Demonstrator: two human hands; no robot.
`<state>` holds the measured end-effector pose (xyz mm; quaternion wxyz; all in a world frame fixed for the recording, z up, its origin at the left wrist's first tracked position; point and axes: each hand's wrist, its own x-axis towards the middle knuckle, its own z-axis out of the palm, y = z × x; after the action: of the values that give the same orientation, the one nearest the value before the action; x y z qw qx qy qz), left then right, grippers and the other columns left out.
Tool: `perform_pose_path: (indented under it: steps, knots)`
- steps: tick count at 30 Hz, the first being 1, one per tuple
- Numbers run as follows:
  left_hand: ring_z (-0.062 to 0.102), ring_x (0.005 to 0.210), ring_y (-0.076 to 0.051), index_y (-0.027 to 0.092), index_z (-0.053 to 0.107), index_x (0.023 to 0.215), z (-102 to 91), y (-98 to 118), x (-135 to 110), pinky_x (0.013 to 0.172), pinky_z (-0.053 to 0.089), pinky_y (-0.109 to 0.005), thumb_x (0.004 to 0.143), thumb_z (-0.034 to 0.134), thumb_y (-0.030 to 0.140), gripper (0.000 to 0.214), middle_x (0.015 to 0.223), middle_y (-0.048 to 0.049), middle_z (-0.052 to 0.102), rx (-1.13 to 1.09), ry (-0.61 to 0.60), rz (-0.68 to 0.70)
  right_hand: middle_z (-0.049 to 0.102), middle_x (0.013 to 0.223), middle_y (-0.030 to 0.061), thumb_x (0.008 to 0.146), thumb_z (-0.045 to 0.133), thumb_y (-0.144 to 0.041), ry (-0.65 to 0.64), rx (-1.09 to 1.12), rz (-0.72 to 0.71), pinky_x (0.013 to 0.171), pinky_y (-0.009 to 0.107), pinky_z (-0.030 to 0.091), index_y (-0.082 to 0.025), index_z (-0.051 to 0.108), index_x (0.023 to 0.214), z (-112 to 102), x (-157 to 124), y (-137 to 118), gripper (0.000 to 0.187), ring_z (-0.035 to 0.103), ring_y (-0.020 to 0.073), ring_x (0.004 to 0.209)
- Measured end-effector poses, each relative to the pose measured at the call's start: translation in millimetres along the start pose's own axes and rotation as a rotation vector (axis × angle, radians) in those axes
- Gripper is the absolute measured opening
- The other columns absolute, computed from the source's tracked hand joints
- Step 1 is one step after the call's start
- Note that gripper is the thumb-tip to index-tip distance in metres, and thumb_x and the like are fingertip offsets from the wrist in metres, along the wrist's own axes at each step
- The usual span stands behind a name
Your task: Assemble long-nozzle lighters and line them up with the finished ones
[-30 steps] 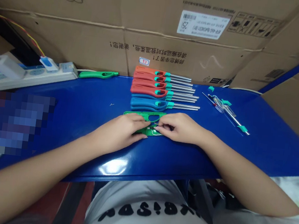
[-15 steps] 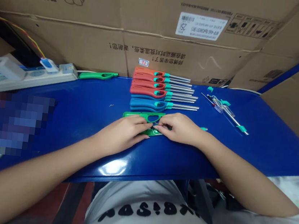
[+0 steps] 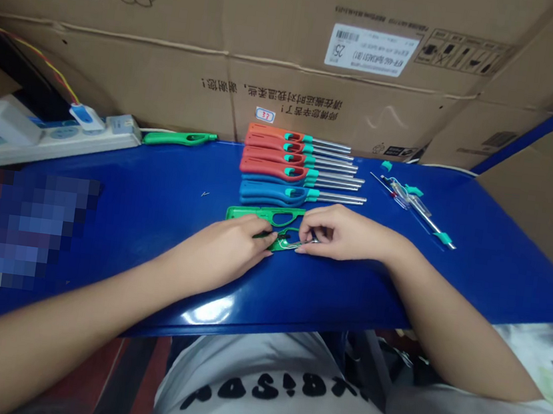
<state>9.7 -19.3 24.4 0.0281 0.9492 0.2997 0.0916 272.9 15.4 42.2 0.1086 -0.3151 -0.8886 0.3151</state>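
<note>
Landmark: the lighter row, orange, red and blue handles lying parallel, steel tubes pointing right, on the blue table.
Near casing half: the green near casing half lies on the wearer's side of the lighter row, its left part hidden under fingers; a pale wire shows in it.
Far casing half: the green far casing half, with its loop-shaped opening, lies between the lighter row and the near casing half.
Left hand: the left hand is in front of the row's left end, fingers close together, index and thumb bearing on the near casing half.
Right hand: the right hand is in front of the row's tubes, thumb and index pinching a thin metallic piece at the near casing half's right end; the other fingers are curled.
Loose parts: right of the lighter row lie a slim metal tube, wires and teal fittings.
Metal pins: tiny metal pins lie left of the row's near end.
Green handle: another green handle lies left of the row, beside the white power strip.
Cardboard: a printed cardboard sheet stands behind the row.
</note>
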Motion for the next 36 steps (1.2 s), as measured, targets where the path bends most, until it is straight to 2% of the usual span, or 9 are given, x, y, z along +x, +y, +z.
perform_pose_path:
  steps: [7, 13, 25, 31, 36]
  knots:
    - [0.066, 0.109, -0.026, 0.016, 0.064, 0.132, 3.6, -5.6, -0.1, 0.095, 0.057, -0.041, 0.105, 0.048, 0.025, 0.033, 0.121, -0.0125, 0.067, -0.118, 0.015, 0.053, 0.063, 0.079, 0.0003, 0.092, 0.067, -0.027, 0.018, -0.007, 0.032, 0.063, 0.023, 0.039, -0.016, 0.068, 0.088, 1.5, 0.4, 2.9, 0.011, 0.051, 0.0103, 0.065]
    - [0.061, 0.115, -0.025, 0.020, 0.067, 0.124, 2.6, -7.0, 0.7, 0.099, 0.053, -0.041, 0.105, 0.046, 0.023, 0.028, 0.127, -0.0112, 0.064, -0.195, 0.019, 0.081, 0.064, 0.081, -0.0004, 0.091, 0.068, -0.024, 0.004, 0.010, 0.057, 0.063, 0.023, 0.040, -0.017, 0.067, 0.091, 0.7, 0.1, 1.4, 0.007, 0.050, 0.0104, 0.065]
    - [0.062, 0.117, -0.027, 0.025, 0.071, 0.128, 3.4, -10.6, 0.7, 0.100, 0.053, -0.043, 0.105, 0.048, 0.025, 0.032, 0.129, -0.0103, 0.065, -0.154, 0.003, 0.093, 0.066, 0.084, 0.0021, 0.089, 0.071, -0.022, -0.018, -0.064, 0.008, 0.065, 0.023, 0.043, -0.016, 0.074, 0.090, -1.8, -1.9, -2.1, 0.007, 0.056, 0.0107, 0.067]
    - [0.062, 0.117, -0.026, 0.022, 0.070, 0.127, 2.6, -9.9, 2.0, 0.101, 0.053, -0.042, 0.105, 0.048, 0.024, 0.031, 0.127, -0.0112, 0.066, -0.165, 0.015, 0.106, 0.065, 0.081, 0.0000, 0.088, 0.066, -0.015, 0.001, -0.045, 0.038, 0.062, 0.022, 0.040, -0.017, 0.067, 0.093, -0.8, -2.8, -5.6, 0.006, 0.054, 0.0107, 0.066]
    - [0.062, 0.114, -0.025, 0.019, 0.069, 0.122, 0.9, -8.9, 3.1, 0.100, 0.053, -0.042, 0.105, 0.048, 0.023, 0.028, 0.123, -0.0112, 0.068, -0.211, 0.008, 0.094, 0.066, 0.088, 0.0025, 0.089, 0.061, -0.012, -0.003, -0.051, 0.010, 0.065, 0.023, 0.041, -0.017, 0.066, 0.090, -0.3, -2.5, -4.6, 0.007, 0.056, 0.0127, 0.073]
